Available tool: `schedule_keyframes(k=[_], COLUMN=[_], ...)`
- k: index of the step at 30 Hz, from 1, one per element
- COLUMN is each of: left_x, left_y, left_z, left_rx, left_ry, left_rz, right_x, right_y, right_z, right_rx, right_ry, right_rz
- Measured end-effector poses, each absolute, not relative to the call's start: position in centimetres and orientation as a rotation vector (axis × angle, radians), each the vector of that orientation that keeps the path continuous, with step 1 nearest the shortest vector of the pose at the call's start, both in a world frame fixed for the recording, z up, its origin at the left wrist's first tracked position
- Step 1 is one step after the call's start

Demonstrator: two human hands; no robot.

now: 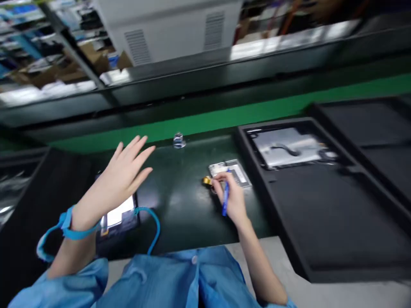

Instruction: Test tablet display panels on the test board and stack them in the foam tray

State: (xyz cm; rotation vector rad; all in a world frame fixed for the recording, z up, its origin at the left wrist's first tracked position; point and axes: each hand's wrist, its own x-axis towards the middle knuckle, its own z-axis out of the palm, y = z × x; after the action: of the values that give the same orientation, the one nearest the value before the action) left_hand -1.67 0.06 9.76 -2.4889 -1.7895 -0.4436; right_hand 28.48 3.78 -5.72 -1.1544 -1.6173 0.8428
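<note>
My left hand (123, 179) is raised with its fingers stretched out and holds nothing. It partly covers a flat device with a bright white face (119, 212) lying on the bench below. My right hand (233, 194) is closed around a slim blue pen-like tool (226, 197). By its fingertips is a small gold-coloured piece (207, 181); whether the fingers pinch it, I cannot tell. Just beyond that hand lies a flat silver rectangular part (240, 173) with a pale label. Motion blur hides the finer details.
A black foam tray (308, 214) on the right carries a silver panel-like part (289, 147) with a dark cable. Another black tray (369, 128) stands behind it. A small clear object (179, 140) sits near the green strip (205, 122). A blue cord (157, 226) curves across the dark bench.
</note>
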Motion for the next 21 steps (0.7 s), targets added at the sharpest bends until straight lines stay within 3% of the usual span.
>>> schedule_keyframes(k=[4,7,13,21], left_x=[-10.3,-12.5,-10.2,0.3], left_y=[-10.3,-15.2,-15.9,-10.9], left_z=[1.8,-2.8,-5.6,-6.2], left_rx=[-1.847,-1.377,-1.443,-1.677], left_ry=[-2.638,-2.87,-2.678,-2.529], left_rz=[-0.297,-0.461,-0.969,-0.948], right_x=[28.5,28.5,28.2,26.9], right_y=[4.0,4.1,4.2,4.2], right_z=[-5.6,-5.7,-5.7,-4.8], right_rx=[-1.18,-1.182,-1.213,-1.293], right_ry=[-1.601,-1.647,-1.667,-1.669], right_rz=[0.847,0.791,0.738,0.686])
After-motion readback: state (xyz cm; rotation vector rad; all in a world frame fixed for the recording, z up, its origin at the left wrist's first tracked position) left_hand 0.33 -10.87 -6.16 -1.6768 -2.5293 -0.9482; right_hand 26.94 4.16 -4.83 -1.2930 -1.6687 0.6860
